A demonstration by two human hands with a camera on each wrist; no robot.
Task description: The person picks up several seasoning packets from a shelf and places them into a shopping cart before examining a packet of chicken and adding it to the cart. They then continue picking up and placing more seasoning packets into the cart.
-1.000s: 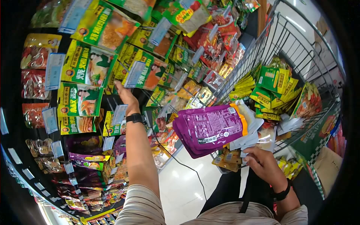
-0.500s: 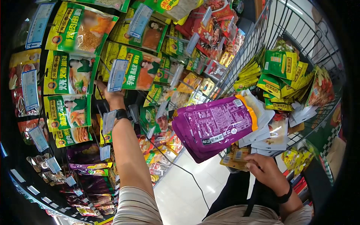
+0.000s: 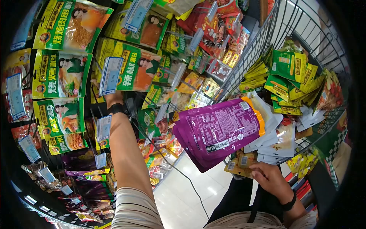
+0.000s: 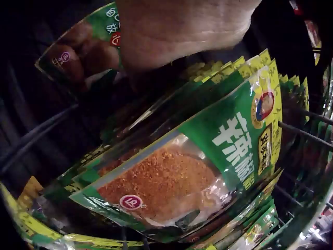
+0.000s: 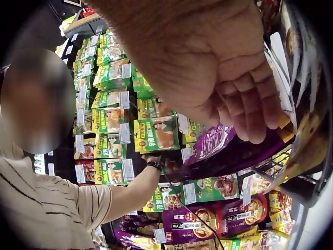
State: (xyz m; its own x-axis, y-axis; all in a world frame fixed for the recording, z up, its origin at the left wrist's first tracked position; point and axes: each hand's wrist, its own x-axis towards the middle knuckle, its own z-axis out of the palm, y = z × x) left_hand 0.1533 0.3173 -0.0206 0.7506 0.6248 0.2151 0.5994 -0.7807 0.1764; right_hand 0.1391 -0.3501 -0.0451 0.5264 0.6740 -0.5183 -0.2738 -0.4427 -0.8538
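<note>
Wire cart (image 3: 263,33), purple pouches (image 3: 225,124), green-and-yellow packets (image 3: 288,68)

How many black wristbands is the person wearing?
2: the left band below the left hand, near hanging packets; the right band below the right hand. Sleeves could hide more.

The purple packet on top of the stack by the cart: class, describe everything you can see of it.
The purple packet looks like shiny, slightly creased plastic. It is roughly rectangular, with pale printing, a white label strip and an orange band at one end, with a barcode beside it. It slants at the cart's near end, its orange end over white packets and more purple ones showing beneath. It looks closed, though part is hidden. Whether the nearby right hand touches it is unclear.
</note>
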